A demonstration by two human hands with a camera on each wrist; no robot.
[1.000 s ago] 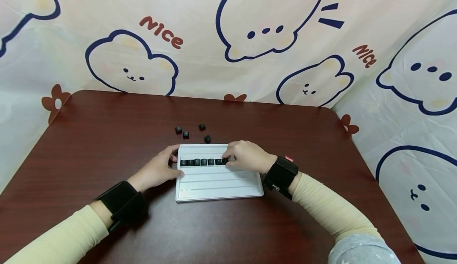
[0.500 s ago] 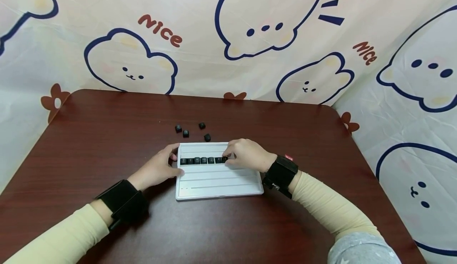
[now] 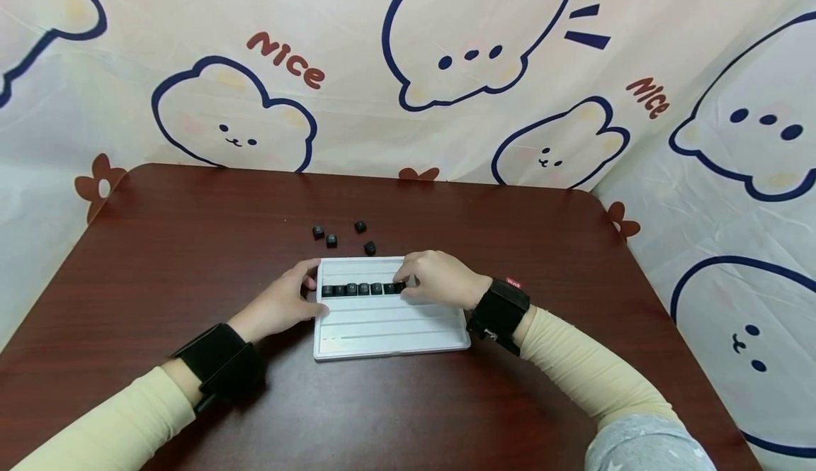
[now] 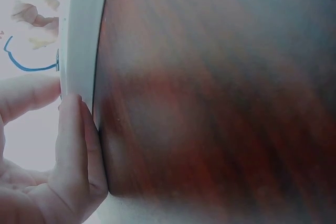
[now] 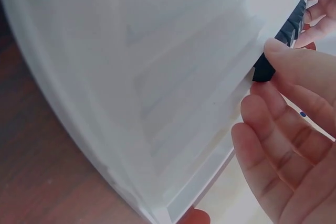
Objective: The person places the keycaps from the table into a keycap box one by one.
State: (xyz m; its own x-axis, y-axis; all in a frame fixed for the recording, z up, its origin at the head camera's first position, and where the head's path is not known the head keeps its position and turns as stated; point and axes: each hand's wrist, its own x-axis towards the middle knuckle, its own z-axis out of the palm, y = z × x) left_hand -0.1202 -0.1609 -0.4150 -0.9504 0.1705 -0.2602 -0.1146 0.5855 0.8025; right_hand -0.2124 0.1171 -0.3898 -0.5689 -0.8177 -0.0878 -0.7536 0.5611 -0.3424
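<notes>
A white ridged board (image 3: 389, 329) lies on the table, with a row of several black keycaps (image 3: 352, 290) set along one of its grooves. My left hand (image 3: 283, 302) grips the board's left edge, thumb on the top face and fingers at the side. At the right end of the row, my right hand (image 3: 443, 277) pinches the last black keycap (image 5: 264, 70) between thumb and index finger. The other fingers of that hand curl loosely beside it in the right wrist view. From the head view, this keycap is mostly hidden by the fingertips.
Several loose black keycaps (image 3: 331, 241) lie on the dark wooden table (image 3: 395, 414) just beyond the board's far edge. A cartoon-printed cloth (image 3: 357, 124) hangs behind the table and along its right side.
My right hand has shifted very slightly left along the row with the end keycap. My left hand keeps its grip on the board's edge.
</notes>
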